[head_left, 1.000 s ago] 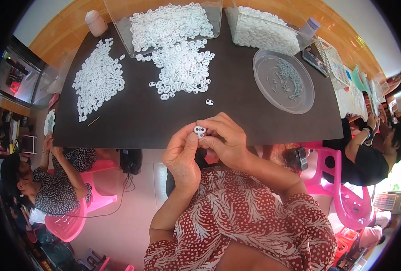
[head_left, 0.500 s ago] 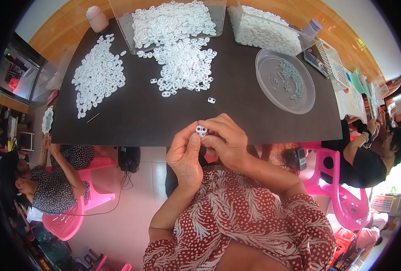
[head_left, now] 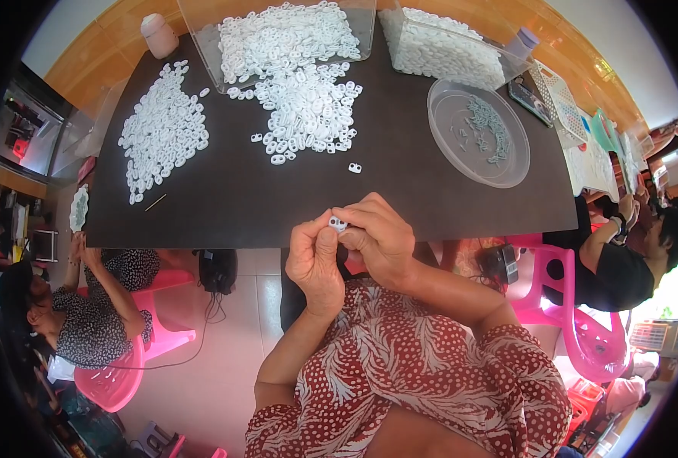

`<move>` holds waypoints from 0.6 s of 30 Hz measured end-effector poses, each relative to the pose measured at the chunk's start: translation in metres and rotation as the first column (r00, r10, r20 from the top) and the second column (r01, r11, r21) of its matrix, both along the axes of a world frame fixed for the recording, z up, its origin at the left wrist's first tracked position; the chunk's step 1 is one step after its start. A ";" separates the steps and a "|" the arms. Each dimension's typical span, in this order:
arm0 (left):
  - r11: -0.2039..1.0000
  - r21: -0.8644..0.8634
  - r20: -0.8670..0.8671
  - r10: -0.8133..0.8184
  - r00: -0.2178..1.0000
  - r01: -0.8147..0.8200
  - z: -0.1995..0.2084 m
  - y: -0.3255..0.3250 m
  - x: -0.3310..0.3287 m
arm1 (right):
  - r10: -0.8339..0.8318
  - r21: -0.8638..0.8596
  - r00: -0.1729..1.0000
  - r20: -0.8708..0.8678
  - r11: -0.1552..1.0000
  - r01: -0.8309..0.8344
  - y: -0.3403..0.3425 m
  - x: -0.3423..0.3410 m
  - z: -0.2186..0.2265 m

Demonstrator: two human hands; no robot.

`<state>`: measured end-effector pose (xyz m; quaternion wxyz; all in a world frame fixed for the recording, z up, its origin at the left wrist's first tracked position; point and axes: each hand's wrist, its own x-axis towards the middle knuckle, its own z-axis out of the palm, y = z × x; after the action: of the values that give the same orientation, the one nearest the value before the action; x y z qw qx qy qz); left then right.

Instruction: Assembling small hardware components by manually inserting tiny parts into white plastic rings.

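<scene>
Near the front edge of the dark table, my left hand point(head_left: 314, 259) and my right hand point(head_left: 381, 238) meet. Both pinch a small white plastic piece point(head_left: 337, 224) with dark round holes between thumbs and fingertips. The fingers cover most of it. A similar two-holed white piece point(head_left: 354, 168) lies alone on the table just beyond my hands. Further back, a heap of loose white pieces point(head_left: 308, 114) spills from a clear bin point(head_left: 201, 53). To the left lies another spread pile of white oval pieces point(head_left: 163, 130).
A round clear tray point(head_left: 450, 156) with small grey-green parts stands at the right, before a clear box of white pieces point(head_left: 446, 53). A thin stick point(head_left: 156, 202), a pinkish bottle point(head_left: 159, 37) and a phone point(head_left: 530, 101) lie or stand around. Two people sit at either side.
The white piece between my fingers has tilted and less of it shows now. My fingertips have closed a little further around it. The table things shift slightly with the view.
</scene>
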<state>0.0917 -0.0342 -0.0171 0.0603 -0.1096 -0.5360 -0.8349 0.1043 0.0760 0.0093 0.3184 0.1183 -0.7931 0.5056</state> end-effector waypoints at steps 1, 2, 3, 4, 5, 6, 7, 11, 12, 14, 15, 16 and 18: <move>1.000 0.008 0.008 0.000 1.000 0.000 0.000 0.000 0.000 | 0.000 0.001 1.000 -0.001 1.000 0.000 0.000 0.000 0.001; 1.000 0.008 0.006 0.000 1.000 0.000 0.001 0.000 -0.001 | 0.000 0.006 1.000 0.018 1.000 0.000 -0.001 -0.001 0.003; 1.000 0.007 0.018 0.006 1.000 -0.006 0.004 0.000 -0.001 | -0.001 0.011 0.999 0.037 1.000 0.000 -0.001 -0.001 0.004; 1.000 0.006 0.029 0.012 0.999 -0.012 0.006 0.000 -0.001 | -0.001 0.011 0.999 0.034 1.000 0.001 -0.002 -0.001 0.006; 1.000 0.007 0.027 0.011 1.000 -0.011 0.010 -0.001 -0.001 | -0.012 -0.017 0.999 0.050 1.000 0.013 -0.003 -0.001 0.009; 0.999 0.031 0.038 -0.017 0.999 0.016 0.014 -0.002 -0.001 | -0.023 -0.045 0.998 0.065 0.999 0.026 -0.004 0.000 0.011; 0.998 0.055 0.050 -0.045 0.998 0.042 0.018 -0.002 -0.001 | -0.025 -0.045 0.998 0.063 0.999 0.028 -0.003 -0.001 0.013; 0.997 0.053 0.051 -0.062 0.997 0.059 0.031 -0.004 0.000 | 0.021 0.008 1.000 0.004 1.000 -0.021 0.002 0.000 0.016; 0.998 0.033 0.054 -0.046 0.997 0.044 0.032 -0.004 0.000 | 0.036 0.040 0.999 -0.003 0.999 -0.035 0.003 0.000 0.016; 0.999 0.013 0.056 -0.031 0.998 0.030 0.032 -0.003 0.001 | 0.008 0.011 1.000 -0.013 1.000 -0.008 -0.002 0.001 0.017; 0.999 0.038 0.043 -0.034 0.998 0.033 0.029 -0.003 0.001 | -0.016 -0.018 1.000 -0.020 1.000 0.015 -0.005 0.001 0.017; 0.997 0.063 0.030 -0.038 0.999 0.036 0.027 -0.003 0.002 | -0.016 -0.019 1.000 -0.021 1.000 0.016 -0.006 0.001 0.016; 0.998 0.060 0.018 -0.029 0.999 0.028 0.026 -0.003 0.003 | -0.026 -0.025 0.999 -0.040 0.999 0.025 -0.008 0.002 0.014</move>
<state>0.0949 -0.0372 0.0084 0.0466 -0.1074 -0.5097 -0.8524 0.1062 0.0680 0.0235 0.3421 0.1144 -0.7818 0.5085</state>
